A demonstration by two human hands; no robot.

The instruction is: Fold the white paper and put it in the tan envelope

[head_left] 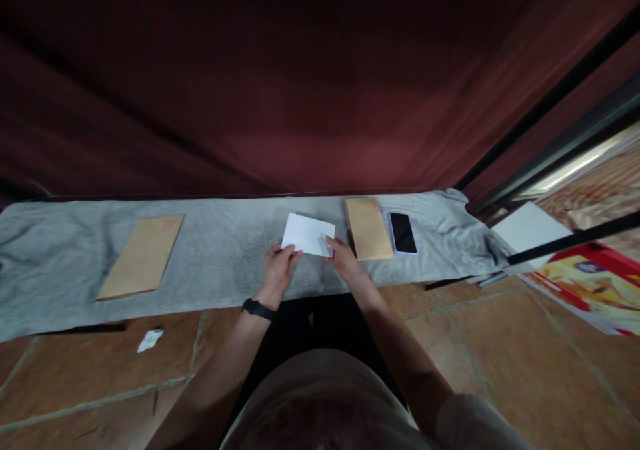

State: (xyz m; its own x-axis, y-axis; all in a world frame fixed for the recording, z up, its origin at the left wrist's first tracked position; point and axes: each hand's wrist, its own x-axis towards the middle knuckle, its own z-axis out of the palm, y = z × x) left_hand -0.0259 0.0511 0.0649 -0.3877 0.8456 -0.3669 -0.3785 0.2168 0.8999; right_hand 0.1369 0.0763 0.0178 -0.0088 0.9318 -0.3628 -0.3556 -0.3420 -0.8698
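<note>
A white sheet of paper [307, 232], folded or card-like, is held over the grey cloth in front of me. My left hand [281, 263] pinches its lower left corner, thumb on top. At the lower right corner my right hand [341, 255] grips it, with the thumb over the face and the fingers underneath. Close to the right hand lies a thick brown envelope or stack of envelopes [371, 230]. A flatter brown envelope [143, 257] rests well to the left.
A smartphone [403, 233] with a dark screen lies right of the brown stack. Grey cloth [215, 243] covers the long, narrow surface. Behind it hangs a dark red curtain [310, 103]. A red and yellow box [590, 280] stands at the right; a crumpled white scrap [150, 340] is on the tiled floor.
</note>
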